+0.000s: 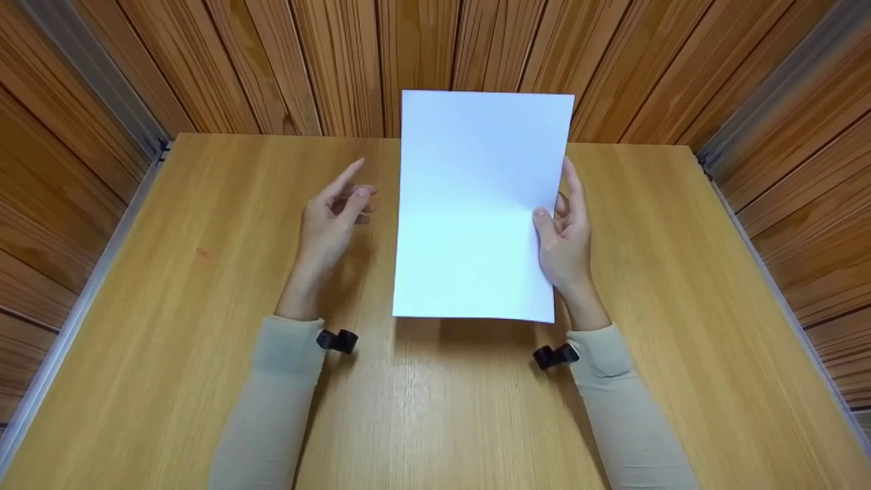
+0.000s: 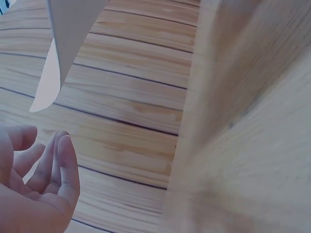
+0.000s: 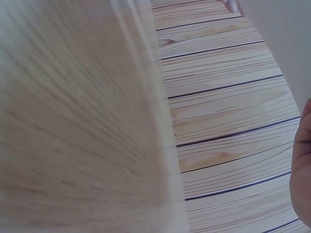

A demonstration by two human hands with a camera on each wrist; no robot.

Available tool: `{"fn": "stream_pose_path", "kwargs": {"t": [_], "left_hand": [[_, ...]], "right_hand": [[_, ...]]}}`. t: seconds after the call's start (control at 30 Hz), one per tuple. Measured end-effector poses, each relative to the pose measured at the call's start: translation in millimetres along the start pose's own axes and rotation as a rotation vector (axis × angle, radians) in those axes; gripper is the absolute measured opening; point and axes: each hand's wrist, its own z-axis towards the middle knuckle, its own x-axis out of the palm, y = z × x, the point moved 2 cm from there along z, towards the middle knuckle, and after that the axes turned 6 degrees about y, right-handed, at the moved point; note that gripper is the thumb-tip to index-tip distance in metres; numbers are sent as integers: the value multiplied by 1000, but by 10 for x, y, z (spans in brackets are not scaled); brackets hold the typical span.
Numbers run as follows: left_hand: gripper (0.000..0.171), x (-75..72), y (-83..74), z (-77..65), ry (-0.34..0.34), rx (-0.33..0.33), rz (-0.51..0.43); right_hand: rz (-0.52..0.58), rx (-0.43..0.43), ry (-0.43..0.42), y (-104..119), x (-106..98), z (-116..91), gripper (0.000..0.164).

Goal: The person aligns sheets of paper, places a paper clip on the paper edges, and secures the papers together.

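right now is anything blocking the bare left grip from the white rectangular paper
Nothing visible: in the head view, only an open gap separates the bare left grip from the white rectangular paper, whose right edge the bare right grip holds.

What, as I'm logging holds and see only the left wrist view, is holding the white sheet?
Observer: The right hand; it grips the white sheet by its right edge, thumb on the side facing the head camera.
Operator: Is anything visible on that side?
Observer: No print shows; in the head view it looks blank.
Operator: What about the table, left of the left hand?
Observer: A small reddish mark shows there.
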Motion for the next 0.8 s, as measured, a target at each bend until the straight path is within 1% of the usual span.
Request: {"fn": "stream_pose_path", "kwargs": {"t": [0.13, 0.27, 0.37, 0.57, 0.8], "left_hand": [[44, -144, 10, -13, -19, -16, 18], [40, -263, -4, -5, -9, -14, 52], [37, -335, -36, 0, 4, -14, 91], [34, -494, -67, -17, 36, -37, 163], [32, -720, -38, -56, 26, -68, 284]], "right_hand": [[-7, -8, 5, 6, 15, 1, 73], [-10, -10, 0, 9, 14, -2, 73], [-7, -9, -6, 10, 5, -3, 72], [4, -17, -7, 26, 8, -1, 71], [5, -8, -11, 16, 6, -2, 71]]}}
